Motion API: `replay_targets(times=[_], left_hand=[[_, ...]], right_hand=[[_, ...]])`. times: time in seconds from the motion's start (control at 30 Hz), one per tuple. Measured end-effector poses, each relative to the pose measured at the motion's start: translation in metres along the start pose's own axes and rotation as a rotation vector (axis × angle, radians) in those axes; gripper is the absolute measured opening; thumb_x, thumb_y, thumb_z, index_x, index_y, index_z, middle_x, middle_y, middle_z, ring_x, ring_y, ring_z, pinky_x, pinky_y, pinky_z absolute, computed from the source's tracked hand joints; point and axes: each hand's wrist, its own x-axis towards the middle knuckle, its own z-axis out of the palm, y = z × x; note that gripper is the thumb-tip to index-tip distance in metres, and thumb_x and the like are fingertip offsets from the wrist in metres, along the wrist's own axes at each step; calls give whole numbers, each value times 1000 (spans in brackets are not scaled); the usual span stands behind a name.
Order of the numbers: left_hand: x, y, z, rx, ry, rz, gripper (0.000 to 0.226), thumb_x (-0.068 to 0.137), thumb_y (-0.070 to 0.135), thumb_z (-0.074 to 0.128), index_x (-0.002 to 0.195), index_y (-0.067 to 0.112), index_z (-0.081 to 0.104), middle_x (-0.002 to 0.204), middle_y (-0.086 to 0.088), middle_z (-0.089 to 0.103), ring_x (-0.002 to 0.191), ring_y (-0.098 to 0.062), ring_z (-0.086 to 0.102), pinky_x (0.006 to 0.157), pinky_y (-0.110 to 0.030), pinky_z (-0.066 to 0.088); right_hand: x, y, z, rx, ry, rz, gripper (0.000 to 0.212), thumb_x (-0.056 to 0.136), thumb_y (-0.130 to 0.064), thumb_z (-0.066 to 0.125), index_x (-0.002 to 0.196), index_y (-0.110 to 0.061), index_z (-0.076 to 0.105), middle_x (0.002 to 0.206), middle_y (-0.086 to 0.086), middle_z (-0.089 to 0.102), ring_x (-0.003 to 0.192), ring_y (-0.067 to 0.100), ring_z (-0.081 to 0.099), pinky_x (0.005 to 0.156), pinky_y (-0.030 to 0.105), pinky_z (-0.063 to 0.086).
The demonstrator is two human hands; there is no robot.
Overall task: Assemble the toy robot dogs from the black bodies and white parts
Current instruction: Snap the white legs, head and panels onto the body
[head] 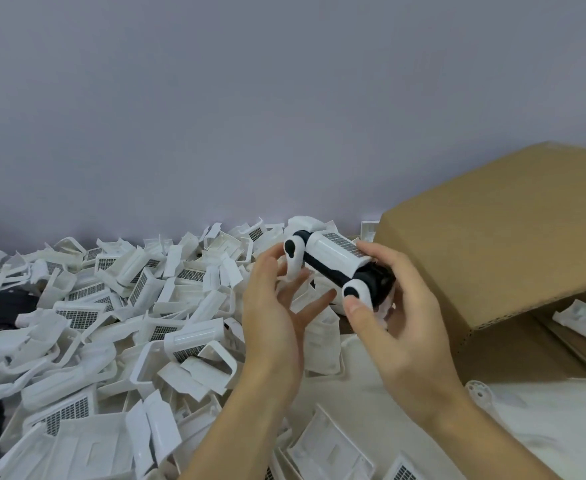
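Observation:
A toy robot dog (pixel 336 263) with a black body, a white back shell and white legs is held up in front of me. My right hand (pixel 395 306) grips its near end, thumb on a white leg and fingers over the top of the shell. My left hand (pixel 281 299) is beside the dog's far leg with fingers spread and relaxed, the thumb touching that leg. A large heap of loose white shells with grey grilles (pixel 118 306) covers the surface to the left and below.
A brown cardboard box (pixel 499 237) lies open on its side at the right, with white parts (pixel 582 320) inside. A dark object (pixel 4 306) is half buried at the far left. A plain grey wall stands behind.

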Motion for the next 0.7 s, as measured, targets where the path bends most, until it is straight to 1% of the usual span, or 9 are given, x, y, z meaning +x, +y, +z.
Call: replay_targets(times=[0.07, 0.13, 0.2, 0.27, 0.37, 0.43, 0.5, 0.63, 0.7], left_hand=[[-1, 1, 1, -11, -13, -60, 28, 88, 49, 67, 98, 25, 78, 95, 5, 78, 93, -13, 75, 64, -34, 62], [0, 2, 0, 28, -34, -61, 44, 80, 58, 72, 107, 23, 76, 108, 0, 78, 105, -17, 73, 75, -39, 62], [1, 3, 0, 79, -43, -28, 36, 87, 50, 70, 105, 20, 76, 112, -3, 77, 111, -19, 71, 81, -41, 60], [1, 3, -1, 108, -36, 5, 24, 95, 42, 66, 97, 21, 77, 107, -3, 78, 106, -17, 72, 73, -34, 60], [1, 2, 1, 123, -27, 16, 24, 95, 39, 66, 90, 20, 79, 98, -2, 78, 93, -13, 74, 63, -25, 58], [0, 3, 1, 122, -20, 12, 27, 95, 38, 66, 96, 13, 76, 99, -5, 78, 91, -15, 75, 64, -24, 58], [1, 2, 0, 138, -21, 10, 30, 97, 37, 65, 101, 8, 74, 103, -9, 78, 95, -19, 75, 67, -25, 58], [-2, 3, 1, 50, -2, -39, 28, 101, 36, 58, 88, 26, 80, 98, 1, 78, 98, -12, 75, 67, -28, 61], [-1, 2, 1, 16, 33, -43, 23, 101, 36, 57, 99, 26, 77, 102, 1, 71, 105, -15, 73, 68, -32, 62]], right_hand=[[0, 0, 0, -85, -28, -73, 52, 84, -18, 68, 134, -20, 56, 126, -5, 61, 120, 20, 60, 97, 32, 51], [0, 0, 1, -183, -65, -148, 55, 82, -16, 71, 134, -19, 56, 127, -5, 60, 120, 20, 59, 95, 24, 49], [-1, 1, 1, -238, -97, -190, 57, 80, -16, 73, 134, -20, 56, 126, -7, 59, 119, 21, 59, 92, 17, 47], [-1, 3, 0, -269, -111, -199, 58, 81, -19, 74, 135, -20, 55, 127, -10, 59, 120, 19, 58, 93, 15, 45], [-1, 8, -3, -351, -136, -184, 60, 85, -27, 72, 140, -21, 51, 130, -13, 56, 124, 13, 56, 99, 18, 44], [-1, 11, -4, -423, -193, -142, 65, 88, -37, 69, 147, -24, 45, 134, -16, 53, 129, 8, 52, 103, 19, 43], [-1, 13, -5, -535, -244, -114, 71, 89, -51, 62, 153, -31, 36, 135, -23, 49, 130, -1, 47, 103, 12, 39], [3, 7, -10, -596, -262, -38, 75, 88, -64, 48, 155, -36, 31, 133, -29, 48, 126, -14, 43, 99, 6, 37], [10, -3, -16, -591, -202, -46, 68, 92, -58, 50, 153, -31, 39, 129, -24, 54, 119, -12, 49, 94, 4, 38]])
